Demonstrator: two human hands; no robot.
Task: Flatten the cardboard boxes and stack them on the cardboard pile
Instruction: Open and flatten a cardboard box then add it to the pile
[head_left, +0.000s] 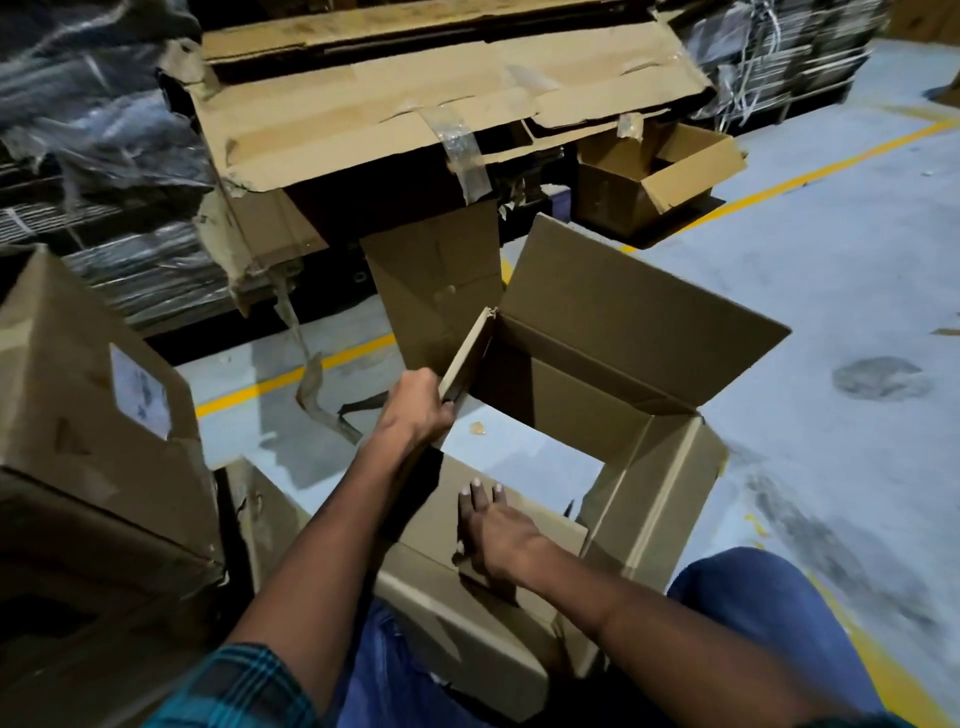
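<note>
1. At the far left a closed cardboard box (78, 374) stands on other cartons; it bears a pale label (141, 391) whose print is too blurred to read.
2. The cardboard pile (415, 98) lies across the top, left of centre: flattened, torn sheets with strips of clear tape (462, 150) hanging off the front edge.
3. The left hand (415, 410) reaches forward to the open box (613, 384) in the middle of the frame. Its grip is closed: the fingers curl round the edge of the box's left flap (467, 353), which stands up on edge.
4. The open box has no bottom in view; the grey floor (519, 447) shows through it. Its far flap leans back and to the right, well open.
5. The right hand (493, 530) lies on the near flap (519, 525) of the same box, fingers straight and spread, palm pressing down, holding nothing.
6. Blue-trousered knees (748, 603) sit beneath and to the right of the arms.
7. Further right, behind, a smaller open carton (660, 176) stands beside a yellow floor line (831, 166).
</note>
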